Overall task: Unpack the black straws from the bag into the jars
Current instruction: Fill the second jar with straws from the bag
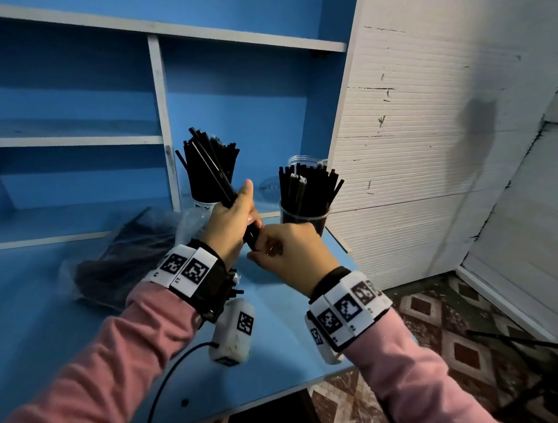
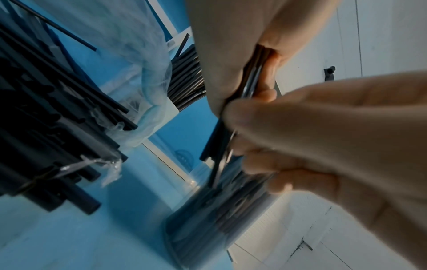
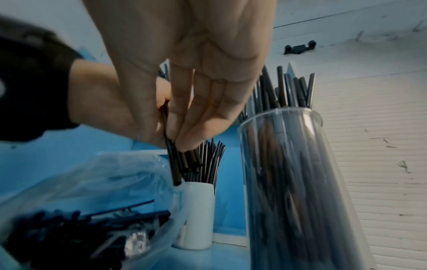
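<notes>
My left hand grips a small bundle of black straws, tilted up and to the left above the blue table. Just below it, my right hand pinches the bundle's lower ends between thumb and fingers. Behind the hands stands a white jar packed with straws, and to the right a clear jar holding more. The clear plastic bag with the remaining black straws lies on the table at the left. In the left wrist view the held straws run through my left palm, close above the clear jar.
An empty clear jar stands behind the right-hand one. Blue shelves rise behind the table, with a white ribbed wall right beside the jars. A white device with a black cable lies on the table under my wrists. The table edge is on the right, over patterned floor.
</notes>
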